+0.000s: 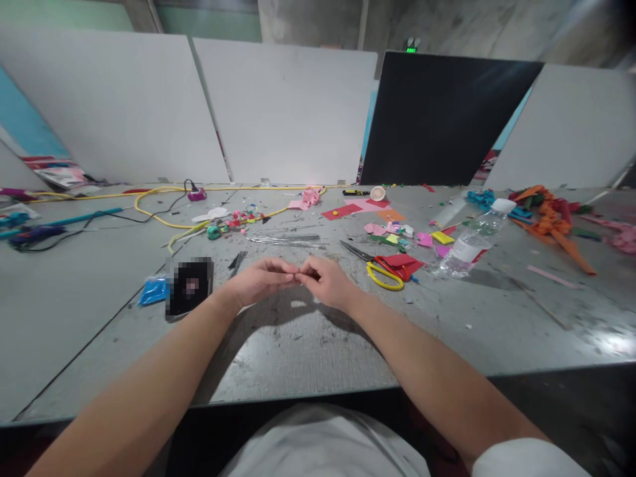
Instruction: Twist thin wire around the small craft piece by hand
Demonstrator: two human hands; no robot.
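Note:
My left hand (pixel 262 279) and my right hand (pixel 325 281) meet fingertip to fingertip above the grey table (pixel 298 358). The fingers of both are pinched together around something too small to make out. Just beyond them lies a bundle of thin metal wires (pixel 285 239). Short dark strips (pixel 237 262) rest beside my left hand. To the right of my right hand are scissors (pixel 385 275) with yellow and red handles, their blades pointing to the far left, with a red paper piece (pixel 401 264) by the handles.
A blurred-out dark device (pixel 191 288) and a blue packet (pixel 153 291) lie left. A clear water bottle (pixel 474 242) stands right, near orange crumpled strips (pixel 551 222). Colored scraps (pixel 392 235) and a yellow cable (pixel 149 207) cover the back. White panels (pixel 288 112) border the table.

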